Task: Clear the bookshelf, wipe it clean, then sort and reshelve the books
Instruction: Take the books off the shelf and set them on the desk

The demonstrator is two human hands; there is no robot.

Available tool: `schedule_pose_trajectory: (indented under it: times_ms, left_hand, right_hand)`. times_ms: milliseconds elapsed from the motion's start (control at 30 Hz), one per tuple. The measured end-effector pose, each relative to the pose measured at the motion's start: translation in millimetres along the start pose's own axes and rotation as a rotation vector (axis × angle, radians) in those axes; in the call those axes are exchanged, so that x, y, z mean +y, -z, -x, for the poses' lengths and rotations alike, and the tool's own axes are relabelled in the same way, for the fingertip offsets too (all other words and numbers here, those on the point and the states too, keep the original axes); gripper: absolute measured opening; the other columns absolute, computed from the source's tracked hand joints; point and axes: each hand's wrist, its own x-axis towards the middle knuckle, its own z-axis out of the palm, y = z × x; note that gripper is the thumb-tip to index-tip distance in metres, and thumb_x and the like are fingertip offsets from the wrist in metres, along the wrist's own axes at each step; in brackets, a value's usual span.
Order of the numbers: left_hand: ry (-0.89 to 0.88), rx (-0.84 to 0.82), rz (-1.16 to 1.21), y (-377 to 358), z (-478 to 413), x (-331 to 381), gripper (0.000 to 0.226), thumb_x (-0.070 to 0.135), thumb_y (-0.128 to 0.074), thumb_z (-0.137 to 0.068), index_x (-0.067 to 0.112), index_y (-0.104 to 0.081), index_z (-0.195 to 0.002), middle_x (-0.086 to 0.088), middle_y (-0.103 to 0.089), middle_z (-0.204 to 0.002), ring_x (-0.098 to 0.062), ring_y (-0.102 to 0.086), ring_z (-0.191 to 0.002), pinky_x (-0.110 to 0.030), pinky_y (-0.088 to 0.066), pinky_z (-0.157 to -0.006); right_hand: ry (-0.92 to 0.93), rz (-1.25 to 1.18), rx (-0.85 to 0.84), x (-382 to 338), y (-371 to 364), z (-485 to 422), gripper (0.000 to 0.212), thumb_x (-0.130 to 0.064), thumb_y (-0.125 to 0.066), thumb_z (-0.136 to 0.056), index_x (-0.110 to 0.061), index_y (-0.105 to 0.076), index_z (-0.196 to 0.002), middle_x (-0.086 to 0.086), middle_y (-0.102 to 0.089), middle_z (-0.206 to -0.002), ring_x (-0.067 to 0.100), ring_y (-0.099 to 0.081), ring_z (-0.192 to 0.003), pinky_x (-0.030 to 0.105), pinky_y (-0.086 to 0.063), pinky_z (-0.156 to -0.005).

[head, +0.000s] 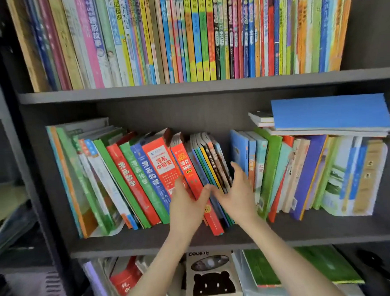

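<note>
Frame centre: my left hand (188, 204) pinches the tall red paperback book (188, 168), standing proud on the dark grey middle shelf (126, 242), probably for removal; my right hand (235, 190), fingers wide, props the thin leaning books (212, 160).

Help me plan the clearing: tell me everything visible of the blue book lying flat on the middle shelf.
The blue book shows a wide, plain, matte blue cover with no print visible. It lies flat, cover up, at the right end of the middle shelf, on a few thin flat books stacked across the upright books. Nothing else touches it.
</note>
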Motion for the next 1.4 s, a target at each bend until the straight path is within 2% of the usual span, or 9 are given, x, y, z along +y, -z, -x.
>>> schedule_pose_trajectory:
  times_ms: [267, 400, 700, 800, 967, 1033, 1167, 1300, 1400]
  left_hand:
    - [-0.155, 0.101, -0.085, -2.9, -19.8, -14.6, 0.034, 0.034, -0.072, -0.083, 0.027, -0.043, -0.100, 0.011, -0.062, -0.081, -0.002, -0.061, -0.068, -0.020, -0.050, -0.059]
    - [-0.126, 0.080, -0.114, -2.3, -21.0, -15.8, 0.033, 0.033, -0.071, -0.084, 0.026, -0.042, -0.098, 0.013, -0.064, -0.085, -0.001, -0.062, -0.072, -0.024, -0.052, -0.062]
    - [-0.092, 0.158, -0.173, -2.4, -9.1, -8.5, 0.051, 0.037, -0.070, -0.084, 0.018, -0.040, -0.121, 0.003, -0.061, -0.093, -0.018, -0.062, -0.081, -0.027, -0.049, -0.063]
    - [-0.146, 0.221, -0.117, -0.2, 7.8, 5.4, 0.037, 0.036, -0.070, -0.083, 0.020, -0.042, -0.103, 0.002, -0.056, -0.080, -0.017, -0.058, -0.072, -0.030, -0.048, -0.059]
    - [-0.130, -0.040, 0.126, -14.2, 51.3, 46.3, 0.076, 0.075, -0.063, -0.064, 0.030, -0.045, -0.123, 0.013, -0.059, -0.113, 0.001, -0.058, -0.104, -0.020, -0.050, -0.085]
    - [-0.097, -0.014, 0.157, -22.8, 66.3, 56.7, 0.089, 0.080, -0.065, -0.058, 0.029, -0.043, -0.127, 0.012, -0.059, -0.118, -0.001, -0.059, -0.108, -0.027, -0.052, -0.089]
    - [0.008, 0.173, 0.276, -25.0, 74.8, 70.8, 0.056, 0.048, -0.081, -0.066, 0.035, -0.051, -0.112, 0.017, -0.068, -0.100, 0.007, -0.063, -0.091, -0.026, -0.054, -0.083]
    - [0.102, 0.241, 0.307, -23.0, 71.5, 74.2, 0.059, 0.040, -0.084, -0.065, 0.033, -0.057, -0.117, 0.020, -0.070, -0.098, 0.006, -0.064, -0.090, -0.025, -0.053, -0.084]
    - [0.132, 0.307, 0.312, -31.9, 76.6, 77.7, 0.061, 0.036, -0.085, -0.063, 0.031, -0.055, -0.116, 0.017, -0.070, -0.097, 0.004, -0.065, -0.086, -0.024, -0.053, -0.079]
  right_hand:
    - [0.227, 0.108, 0.020, 10.9, -18.0, -21.7, 0.078, -0.035, -0.062, -0.089, -0.019, -0.016, -0.150, 0.004, -0.044, -0.138, 0.017, -0.048, -0.124, 0.027, -0.045, -0.097]
    - [0.011, 0.054, 0.084, 5.0, -24.8, -35.6, 0.097, -0.029, -0.073, -0.081, -0.018, -0.008, -0.152, 0.009, -0.048, -0.133, 0.025, -0.051, -0.120, 0.038, -0.048, -0.096]
    - [0.035, 0.214, 0.023, -3.3, -12.1, -31.6, 0.077, -0.033, -0.065, -0.086, -0.005, -0.025, -0.145, 0.012, -0.056, -0.124, 0.026, -0.058, -0.109, 0.033, -0.052, -0.087]
    - [0.056, 0.215, 0.023, -11.6, 9.4, -2.2, 0.076, -0.035, -0.066, -0.086, -0.005, -0.029, -0.144, 0.010, -0.059, -0.120, 0.025, -0.061, -0.105, 0.029, -0.049, -0.083]
    - [0.180, 0.179, 0.215, -16.5, 38.1, 55.7, 0.056, -0.046, -0.051, -0.079, -0.006, -0.061, -0.117, 0.002, -0.066, -0.084, 0.023, -0.066, -0.072, 0.031, -0.051, -0.055]
    - [0.184, 0.158, 0.221, -21.1, 48.8, 71.0, 0.053, -0.049, -0.042, -0.082, -0.012, -0.064, -0.113, -0.003, -0.065, -0.084, 0.021, -0.065, -0.076, 0.029, -0.050, -0.058]
    - [0.373, 0.194, 0.217, -10.8, 62.8, 95.8, 0.064, -0.036, -0.062, -0.068, -0.007, -0.053, -0.124, 0.003, -0.063, -0.099, 0.024, -0.062, -0.088, 0.030, -0.053, -0.062]
    - [0.426, -0.008, 0.015, 7.4, 61.7, 120.3, 0.091, -0.033, -0.058, -0.067, -0.018, -0.020, -0.149, 0.000, -0.043, -0.146, 0.016, -0.039, -0.133, 0.036, -0.042, -0.103]
    - [0.431, -0.179, -0.048, 13.5, 66.4, 121.3, 0.091, -0.022, -0.054, -0.074, -0.034, -0.009, -0.152, -0.007, -0.033, -0.154, 0.013, -0.031, -0.141, 0.042, -0.039, -0.109]
